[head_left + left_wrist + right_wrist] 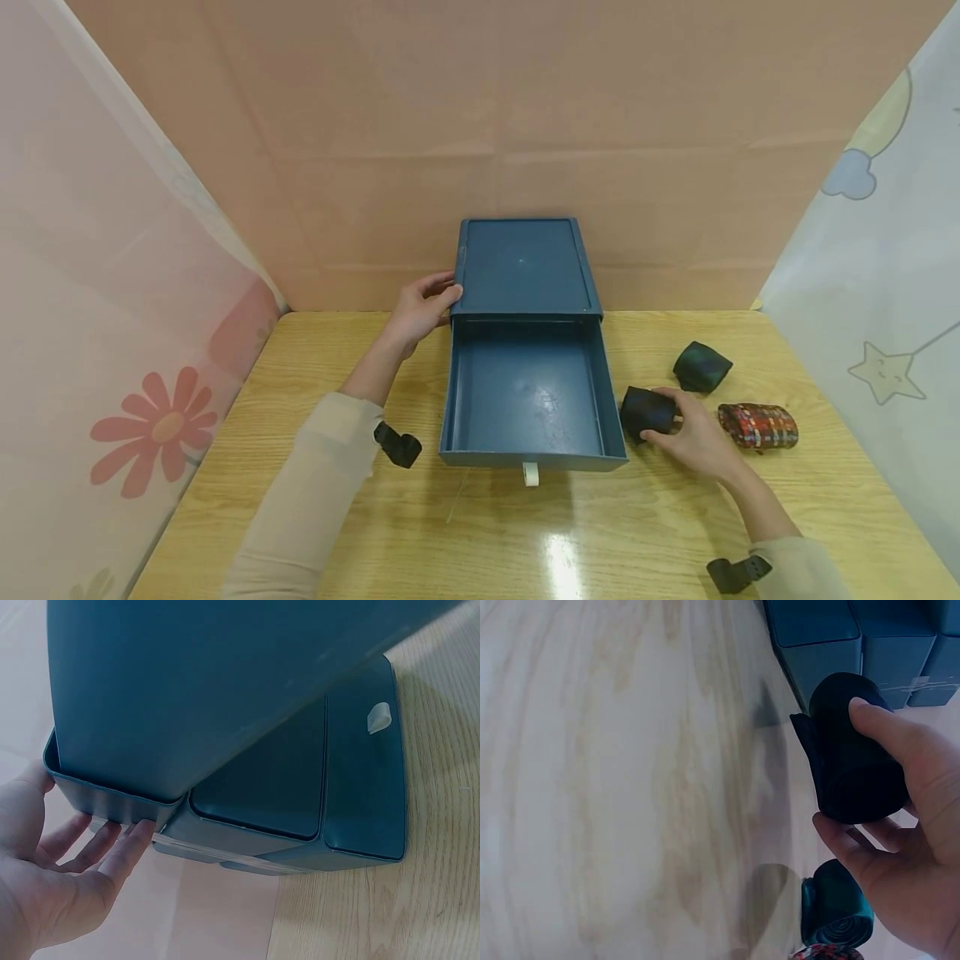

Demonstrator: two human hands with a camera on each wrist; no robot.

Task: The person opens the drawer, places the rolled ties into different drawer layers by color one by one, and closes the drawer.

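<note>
Resting on the tabletop beside the open drawer, a black roll is gripped by curled fingers of the right hand; the blue case is touched by the left hand's straight fingers.

glossy wood table, matt plastic drawer box, cloth rolls.

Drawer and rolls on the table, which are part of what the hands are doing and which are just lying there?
In hand:
- drawer box, steadied by the left hand
- open drawer
- black roll, held in the right hand

Lying about:
- green roll
- patterned roll
</note>
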